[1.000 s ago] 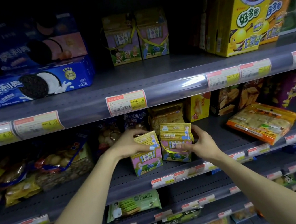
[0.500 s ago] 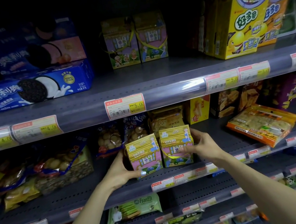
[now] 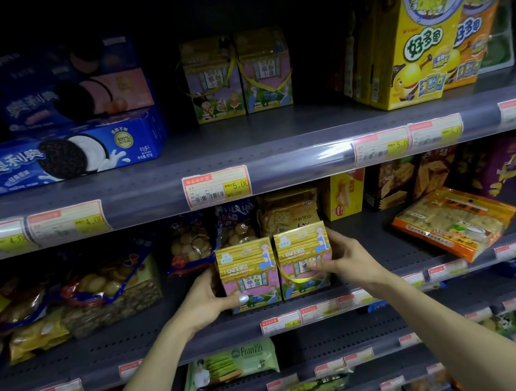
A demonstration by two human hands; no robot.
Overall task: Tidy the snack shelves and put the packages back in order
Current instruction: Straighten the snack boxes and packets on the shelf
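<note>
Two small house-shaped snack boxes stand side by side at the front of the middle shelf [image 3: 376, 256]. My left hand [image 3: 206, 298] grips the left box [image 3: 248, 272] from its left side, thumb across the lower front. My right hand [image 3: 346, 260] holds the right box [image 3: 302, 255] from its right side, fingers on its front over the yellow ribbon handle. The boxes touch each other and stand upright. Two more boxes of the same kind [image 3: 237, 76] sit further back on the upper shelf.
Blue Oreo packs [image 3: 56, 156] lie on the upper shelf's left, tall yellow cartoon boxes [image 3: 408, 42] on its right. Biscuit bags [image 3: 103, 287] crowd the middle shelf's left; an orange pack [image 3: 455, 222] lies flat at right. Green Franzzi packs [image 3: 230, 363] sit on lower shelves.
The left box was tilted and lower a second ago; it now stands upright against the right box. My left hand slid from its top down to its left side.
</note>
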